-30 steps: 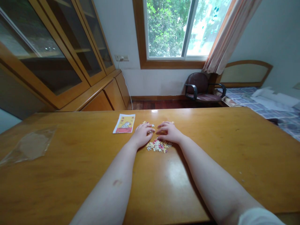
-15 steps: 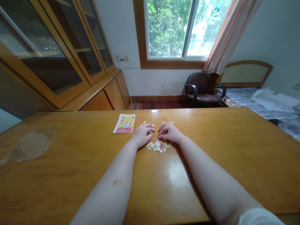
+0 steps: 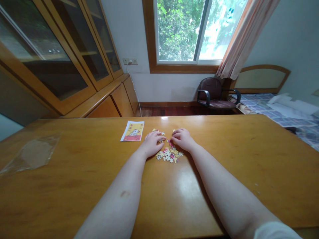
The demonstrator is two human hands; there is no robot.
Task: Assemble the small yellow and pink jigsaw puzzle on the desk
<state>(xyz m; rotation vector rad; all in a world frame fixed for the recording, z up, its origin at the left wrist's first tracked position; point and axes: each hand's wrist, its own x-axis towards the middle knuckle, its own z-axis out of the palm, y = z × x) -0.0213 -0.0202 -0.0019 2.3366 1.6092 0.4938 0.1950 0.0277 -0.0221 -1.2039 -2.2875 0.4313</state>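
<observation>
A loose heap of jigsaw puzzle pieces (image 3: pixel 169 155), white, yellow and pink, lies on the wooden table between my forearms. My left hand (image 3: pixel 152 143) rests just beyond it on the left, fingers spread, thumb apart; a few pieces show in the gap and some are covered. Opposite it, my right hand (image 3: pixel 182 139) has its fingers curled in towards the thumb. Pink pieces (image 3: pixel 170 143) lie against its fingertips; whether one is between them is hidden. More pieces (image 3: pixel 155 130) are scattered past the left fingertips.
A picture card (image 3: pixel 133 131) with a white animal on yellow and red lies left of my left hand. On the far left of the table (image 3: pixel 87 179) is a clear plastic bag (image 3: pixel 37 153). Behind stand a glass-door cabinet (image 3: pixel 91 79), an armchair (image 3: pixel 214 93) and a bed (image 3: pixel 269 99).
My right hand has shifted slightly away and to the right, uncovering pink pieces near its thumb. My left hand has stayed almost in place, with its fingers a little more stretched.
</observation>
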